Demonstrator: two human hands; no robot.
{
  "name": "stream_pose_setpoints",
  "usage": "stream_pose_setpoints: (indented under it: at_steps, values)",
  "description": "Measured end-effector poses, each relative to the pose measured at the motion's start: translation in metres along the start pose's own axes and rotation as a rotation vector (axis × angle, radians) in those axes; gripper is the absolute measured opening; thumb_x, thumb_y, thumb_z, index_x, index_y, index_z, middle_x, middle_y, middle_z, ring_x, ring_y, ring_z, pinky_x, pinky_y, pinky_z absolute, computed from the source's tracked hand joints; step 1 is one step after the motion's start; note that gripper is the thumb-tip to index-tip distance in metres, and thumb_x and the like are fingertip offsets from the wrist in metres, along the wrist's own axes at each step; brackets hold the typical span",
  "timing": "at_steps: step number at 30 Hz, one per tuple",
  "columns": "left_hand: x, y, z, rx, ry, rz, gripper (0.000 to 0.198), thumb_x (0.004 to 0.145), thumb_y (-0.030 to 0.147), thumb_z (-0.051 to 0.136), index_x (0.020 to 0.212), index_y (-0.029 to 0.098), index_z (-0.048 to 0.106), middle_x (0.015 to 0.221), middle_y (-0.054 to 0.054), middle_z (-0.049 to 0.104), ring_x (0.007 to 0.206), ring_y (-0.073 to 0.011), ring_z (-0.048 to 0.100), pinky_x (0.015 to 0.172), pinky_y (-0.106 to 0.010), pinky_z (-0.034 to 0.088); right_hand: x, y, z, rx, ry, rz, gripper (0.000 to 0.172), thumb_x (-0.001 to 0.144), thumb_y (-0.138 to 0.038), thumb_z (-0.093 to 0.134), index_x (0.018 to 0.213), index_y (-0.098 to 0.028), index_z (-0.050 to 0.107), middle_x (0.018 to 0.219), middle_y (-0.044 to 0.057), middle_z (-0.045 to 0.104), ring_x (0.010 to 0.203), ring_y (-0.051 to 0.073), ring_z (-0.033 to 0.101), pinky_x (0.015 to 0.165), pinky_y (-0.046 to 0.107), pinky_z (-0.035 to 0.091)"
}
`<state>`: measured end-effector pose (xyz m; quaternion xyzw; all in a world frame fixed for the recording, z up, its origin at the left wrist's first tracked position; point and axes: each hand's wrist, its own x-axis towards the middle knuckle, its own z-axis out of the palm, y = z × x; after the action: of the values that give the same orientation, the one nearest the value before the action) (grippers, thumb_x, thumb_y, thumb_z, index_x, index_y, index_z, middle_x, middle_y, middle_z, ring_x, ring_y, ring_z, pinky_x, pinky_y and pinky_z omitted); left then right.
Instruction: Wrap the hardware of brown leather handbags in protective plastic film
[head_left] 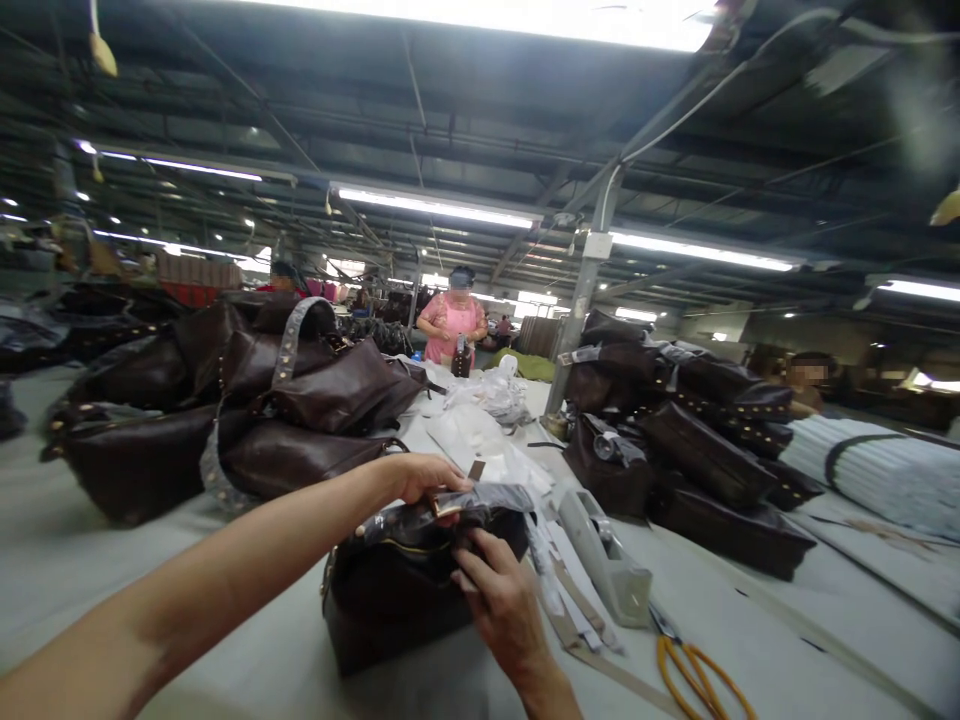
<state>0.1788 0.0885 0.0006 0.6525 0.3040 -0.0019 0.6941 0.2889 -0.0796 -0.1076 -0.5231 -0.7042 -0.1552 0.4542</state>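
Note:
A dark brown leather handbag [405,610] with a gold zip along its top and studs at its side stands on the table in front of me. My left hand [431,478] is closed on the plastic-wrapped strap [499,497] above the bag's opening, beside a gold-coloured metal fitting [448,507]. The fingers of my right hand [499,590] are curled and pinch at the bag's top edge below the strap. Its fingertips are partly hidden in the dark opening.
Piled brown handbags lie left [300,450] and right [697,470]. Orange-handled scissors [694,670], a grey tape dispenser [604,560] and paper strips [577,590] are right of my bag. Plastic wrapping [487,395] lies beyond, before a metal post [589,280]. A co-worker [454,325] stands across the table.

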Motion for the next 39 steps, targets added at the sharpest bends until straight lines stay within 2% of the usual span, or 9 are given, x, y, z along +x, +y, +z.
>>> stream_pose_setpoints:
  at_steps: [5,8,12,16,18,22,31,35,39]
  values:
    - [0.001,0.003,0.002,0.041,-0.040,-0.022,0.021,0.070,0.030,0.073,0.078,0.017,0.058,0.060,0.001,0.063,0.045,-0.0155,0.059,0.056,-0.033,0.056,0.017,0.010,0.001,0.532,0.118,0.471,0.021,0.089,-0.036,0.052,0.092,-0.021,0.067,0.089,0.006,0.068,0.074,0.019,0.066,0.058,0.027,0.056]
    - [0.002,0.005,-0.001,0.051,-0.113,-0.031,0.024,0.068,0.032,0.075,0.076,0.017,0.058,0.059,0.000,0.063,0.048,-0.0176,0.060,0.055,-0.034,0.056,0.023,0.012,-0.005,0.703,0.160,0.631,0.024,0.086,-0.043,0.055,0.087,-0.021,0.064,0.082,0.005,0.068,0.072,0.021,0.066,0.061,0.031,0.058]
    - [0.002,0.007,-0.003,0.090,-0.176,-0.035,0.027,0.066,0.036,0.077,0.076,0.017,0.060,0.057,-0.001,0.063,0.050,-0.0194,0.061,0.055,-0.034,0.055,0.033,0.006,-0.018,0.414,0.165,0.508,0.022,0.087,-0.039,0.052,0.082,-0.023,0.067,0.082,0.006,0.066,0.077,0.021,0.063,0.074,0.035,0.053]
    - [0.001,0.007,0.002,0.091,-0.192,-0.015,0.024,0.068,0.034,0.075,0.080,0.016,0.062,0.059,-0.001,0.063,0.050,-0.0170,0.060,0.057,-0.032,0.054,0.045,0.002,-0.033,-0.026,0.194,0.299,0.019,0.085,-0.026,0.054,0.074,-0.024,0.069,0.113,0.009,0.062,0.115,0.029,0.051,0.102,0.049,0.034]
    - [0.000,0.009,0.003,0.088,-0.190,-0.005,0.023,0.069,0.032,0.074,0.079,0.015,0.063,0.059,-0.001,0.063,0.050,-0.0164,0.059,0.058,-0.032,0.054,0.050,0.004,-0.036,0.007,0.115,0.275,0.022,0.085,-0.022,0.050,0.074,-0.024,0.068,0.113,0.007,0.064,0.116,0.028,0.052,0.105,0.050,0.030]
    - [-0.001,0.014,0.004,0.090,-0.196,-0.025,0.022,0.069,0.032,0.074,0.078,0.015,0.062,0.054,0.001,0.058,0.050,-0.0183,0.060,0.059,-0.035,0.055,0.053,0.009,-0.033,0.158,0.048,0.314,0.023,0.089,-0.025,0.045,0.078,-0.023,0.065,0.094,0.004,0.071,0.094,0.022,0.062,0.092,0.039,0.042]
    - [-0.007,0.010,0.014,0.097,-0.106,0.015,0.016,0.069,0.027,0.072,0.074,0.015,0.063,0.060,-0.002,0.064,0.049,-0.0166,0.059,0.048,-0.027,0.049,0.063,0.025,-0.042,0.358,0.020,0.486,0.018,0.077,-0.035,0.059,0.082,-0.022,0.071,0.118,0.008,0.066,0.110,0.027,0.059,0.099,0.039,0.042]
    - [-0.010,0.010,0.019,0.119,-0.068,0.030,0.014,0.066,0.024,0.071,0.075,0.014,0.066,0.060,-0.001,0.063,0.047,-0.0148,0.057,0.044,-0.025,0.046,0.074,0.030,-0.044,0.460,-0.129,0.518,0.025,0.078,-0.039,0.057,0.085,-0.021,0.073,0.088,0.004,0.073,0.085,0.024,0.065,0.081,0.034,0.050]
    - [-0.014,0.009,0.019,0.188,-0.064,0.038,0.017,0.064,0.024,0.070,0.078,0.015,0.067,0.059,-0.001,0.063,0.047,-0.0151,0.057,0.042,-0.023,0.043,0.074,0.024,-0.036,0.419,-0.070,0.469,0.024,0.076,-0.041,0.060,0.073,-0.021,0.073,0.072,0.001,0.072,0.072,0.020,0.063,0.081,0.034,0.049]
